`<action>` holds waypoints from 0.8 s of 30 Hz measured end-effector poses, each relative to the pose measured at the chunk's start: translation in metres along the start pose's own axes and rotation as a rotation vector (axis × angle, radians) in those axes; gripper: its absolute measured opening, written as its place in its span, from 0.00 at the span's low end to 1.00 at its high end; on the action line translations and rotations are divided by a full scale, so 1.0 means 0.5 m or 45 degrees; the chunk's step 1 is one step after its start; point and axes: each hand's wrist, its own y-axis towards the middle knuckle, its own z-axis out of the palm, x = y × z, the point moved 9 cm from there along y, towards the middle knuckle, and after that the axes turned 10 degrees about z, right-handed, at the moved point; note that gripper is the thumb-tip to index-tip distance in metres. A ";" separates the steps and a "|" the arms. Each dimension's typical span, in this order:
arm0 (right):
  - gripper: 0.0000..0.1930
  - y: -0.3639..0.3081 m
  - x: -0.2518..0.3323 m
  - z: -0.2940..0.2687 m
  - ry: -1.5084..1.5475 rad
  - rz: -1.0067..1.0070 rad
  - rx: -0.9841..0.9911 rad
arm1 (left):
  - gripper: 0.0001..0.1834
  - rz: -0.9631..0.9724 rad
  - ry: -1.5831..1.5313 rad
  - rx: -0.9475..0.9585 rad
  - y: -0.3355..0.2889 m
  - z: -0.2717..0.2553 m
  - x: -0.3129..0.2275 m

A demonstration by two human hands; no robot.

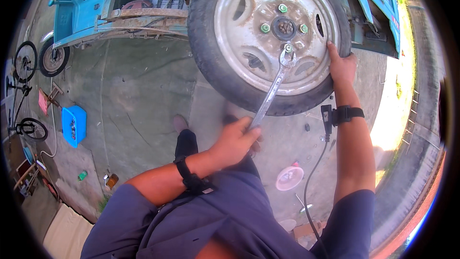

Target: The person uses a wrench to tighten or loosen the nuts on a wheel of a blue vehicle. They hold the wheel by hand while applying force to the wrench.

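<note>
A wheel [230, 38] with a dusty silver rim and a black tyre [206, 52] is mounted on a blue vehicle in front of me. Several greenish lug nuts [282, 7] ring its hub [284, 28]. My left hand [235, 139] is closed round the lower end of a silver open-end wrench [270, 93]. The wrench slants up to the right, its jaw at the lowest lug nut [288, 47]. Gripping the tyre's right side is my right hand [342, 67], thumb on the front at the rim's edge; its other fingers are mostly hidden.
The blue vehicle's frame [79, 9] spans the top. On the floor at left stand a blue basin [74, 125] of small parts and a bicycle [21, 91]. A pink-rimmed dish [289, 178] lies below the wheel. A black cable [314, 177] hangs from my right wrist.
</note>
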 end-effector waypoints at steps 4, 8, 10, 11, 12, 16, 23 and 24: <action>0.53 0.014 -0.001 0.002 0.013 -0.028 0.005 | 0.12 -0.092 -0.182 0.027 0.016 0.033 0.016; 0.52 0.016 0.000 0.006 0.001 -0.017 0.004 | 0.12 -0.145 -0.257 0.024 0.023 0.060 0.027; 0.52 0.018 -0.002 0.005 0.000 -0.010 0.006 | 0.12 -0.141 -0.317 0.010 0.026 0.074 0.033; 0.52 0.019 -0.003 0.005 0.000 -0.005 0.009 | 0.11 -0.140 -0.346 0.002 0.028 0.078 0.037; 0.52 0.018 -0.002 0.005 0.003 -0.004 0.013 | 0.11 -0.126 -0.358 0.005 0.032 0.079 0.038; 0.52 0.018 0.005 0.003 0.006 -0.025 0.000 | 0.11 -0.121 -0.422 -0.009 0.048 0.082 0.057; 0.52 0.041 0.008 0.011 0.000 -0.093 -0.002 | 0.12 -0.145 -0.477 -0.090 0.054 0.101 0.057; 0.52 0.042 0.008 0.012 -0.005 -0.089 0.005 | 0.12 -0.158 -0.486 -0.096 0.053 0.103 0.054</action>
